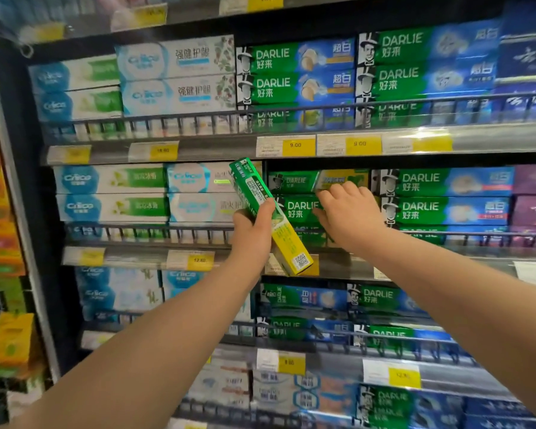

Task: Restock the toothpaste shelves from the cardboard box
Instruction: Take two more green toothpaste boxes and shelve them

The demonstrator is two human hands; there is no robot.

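Note:
My left hand [252,233] grips a green and yellow Darlie toothpaste box [270,215], held tilted in front of the middle shelf, green end up, yellow end with a QR code down. My right hand [348,212] reaches into the middle shelf, its curled fingers on the top green-yellow Darlie box [319,180] of a stack [300,209] behind the wire rail. The cardboard box is out of view.
Shelves above and below hold rows of Crico [109,179] and blue-green Darlie boxes [443,182] behind wire rails [291,111]. Yellow price tags [295,145] line the shelf edges. Purple boxes [532,196] sit at the far right, orange packs [0,212] at the left.

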